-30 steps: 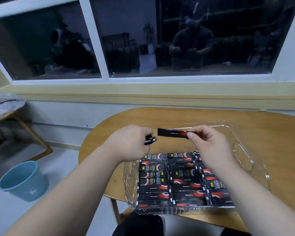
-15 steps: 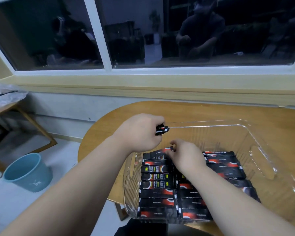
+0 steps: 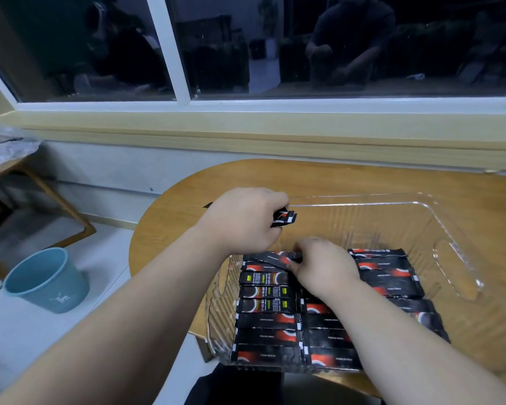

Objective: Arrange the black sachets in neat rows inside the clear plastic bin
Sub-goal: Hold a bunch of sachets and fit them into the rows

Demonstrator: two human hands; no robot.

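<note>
A clear plastic bin [image 3: 462, 258] sits on the round wooden table [image 3: 362, 179]. Black sachets [image 3: 266, 320] with red marks lie in neat rows across its near half. My left hand [image 3: 246, 220] hovers over the bin's far left corner and grips a small bunch of sachets [image 3: 284, 217], whose ends stick out to the right. My right hand [image 3: 322, 264] is down inside the bin, fingers on a tilted sachet [image 3: 275, 257] at the far end of the left row. Whether it pinches that sachet is hidden.
The far half of the bin shows bare plastic. A blue bucket [image 3: 47, 280] stands on the floor at the left, beside a wooden frame. A window with dark reflections runs along the wall behind the table.
My right hand carried one sachet from above the bin down to the far end of the left row. The left hand kept its bunch and barely moved. The view tilted downward.
</note>
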